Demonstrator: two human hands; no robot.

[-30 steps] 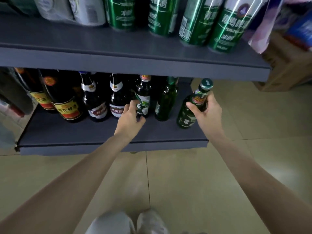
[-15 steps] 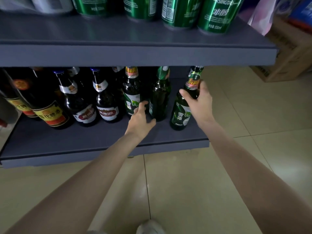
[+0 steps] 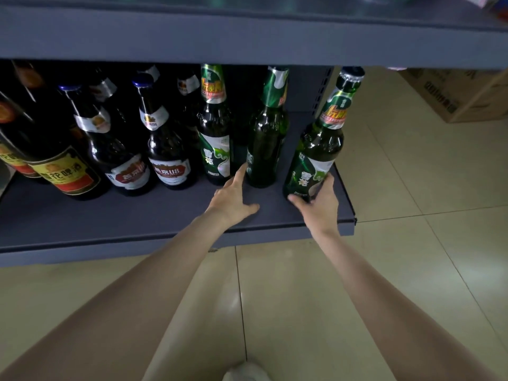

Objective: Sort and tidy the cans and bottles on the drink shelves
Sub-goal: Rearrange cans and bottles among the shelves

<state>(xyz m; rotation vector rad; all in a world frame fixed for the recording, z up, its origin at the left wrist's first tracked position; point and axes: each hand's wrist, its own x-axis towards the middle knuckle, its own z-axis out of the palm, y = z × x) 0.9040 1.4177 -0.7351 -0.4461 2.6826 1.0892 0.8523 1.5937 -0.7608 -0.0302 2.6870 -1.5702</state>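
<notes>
A green beer bottle (image 3: pixel 321 138) stands near the right end of the lower grey shelf (image 3: pixel 137 215), leaning slightly. My right hand (image 3: pixel 319 204) grips its base, thumb on the left and fingers round the right side. My left hand (image 3: pixel 233 198) lies on the shelf with fingers straight, its index finger touching the foot of the middle green bottle (image 3: pixel 268 138). Another green bottle (image 3: pixel 215 133) stands just left of that one.
Dark brown bottles (image 3: pixel 165 149) with red and white labels fill the shelf to the left, and a red and yellow labelled bottle (image 3: pixel 63 171) stands further left. The upper shelf's edge (image 3: pixel 247 42) overhangs. A cardboard box (image 3: pixel 461 97) sits on the tiled floor at the right.
My right hand slid down from the bottle's neck to its base. My left hand moved right from the labelled green bottle towards the middle one. The camera moved closer and lower.
</notes>
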